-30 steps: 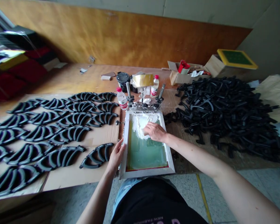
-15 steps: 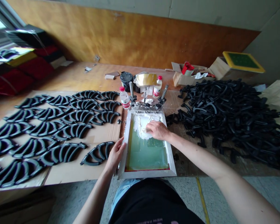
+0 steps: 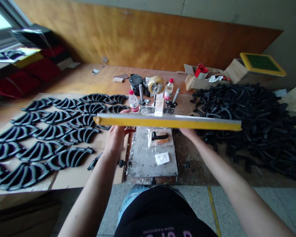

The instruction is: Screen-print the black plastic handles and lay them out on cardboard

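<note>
Tabletop [image 3: 88, 79] bears a screen-printing frame [image 3: 172, 123], tilted up edge-on so the metal base plate [image 3: 140, 158] lies uncovered; the left hand [image 3: 115, 138] grasps the frame (the right hand's [image 3: 189, 133] grip, mostly hidden, I cannot tell); a black handle [image 3: 160, 135] rests on the plate, apparently seated for steadiness.

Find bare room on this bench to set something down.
Free: cardboard between the front curved handles and the bench's near edge; wood between the stacked boxes and the black tub, except a few scraps. Crowded: the far right, under heaped black parts; the middle, where a frame overhangs the metal plate, with bottles behind.
</note>
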`<state>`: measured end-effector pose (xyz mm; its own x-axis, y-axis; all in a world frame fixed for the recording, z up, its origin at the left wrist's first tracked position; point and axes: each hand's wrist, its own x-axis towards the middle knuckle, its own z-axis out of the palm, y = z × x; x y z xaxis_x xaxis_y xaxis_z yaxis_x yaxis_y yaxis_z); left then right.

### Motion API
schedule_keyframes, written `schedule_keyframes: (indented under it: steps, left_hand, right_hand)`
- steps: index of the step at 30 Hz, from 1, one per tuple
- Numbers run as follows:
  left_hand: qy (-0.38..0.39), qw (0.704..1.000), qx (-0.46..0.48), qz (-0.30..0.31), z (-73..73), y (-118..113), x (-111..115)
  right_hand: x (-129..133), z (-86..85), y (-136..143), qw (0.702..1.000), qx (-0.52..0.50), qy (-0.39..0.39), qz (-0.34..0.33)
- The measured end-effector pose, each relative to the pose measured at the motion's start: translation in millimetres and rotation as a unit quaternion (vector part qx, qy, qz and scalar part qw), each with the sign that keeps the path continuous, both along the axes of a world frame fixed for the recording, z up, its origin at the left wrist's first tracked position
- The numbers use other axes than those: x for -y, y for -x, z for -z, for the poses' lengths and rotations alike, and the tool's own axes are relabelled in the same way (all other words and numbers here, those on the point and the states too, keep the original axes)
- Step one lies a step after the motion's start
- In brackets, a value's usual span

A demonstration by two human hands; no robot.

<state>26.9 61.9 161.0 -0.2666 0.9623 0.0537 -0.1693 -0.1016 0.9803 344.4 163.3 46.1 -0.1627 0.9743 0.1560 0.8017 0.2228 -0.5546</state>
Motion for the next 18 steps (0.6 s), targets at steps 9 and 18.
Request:
schedule_keyframes:
  steps: [9, 18]
  left_hand:
    - [0.303, 0.938, 0.116, 0.119, 81.4, -52.2, 45.5]
    - [0.366, 0.915, 0.057, -0.159, 159.4, 54.2, 130.0]
  right_hand:
    - [85.2, 15.3, 82.4, 0.985, 0.031, -0.073, -0.150]
    - [97.7, 29.6, 8.7, 0.978, 0.067, -0.084, -0.177]
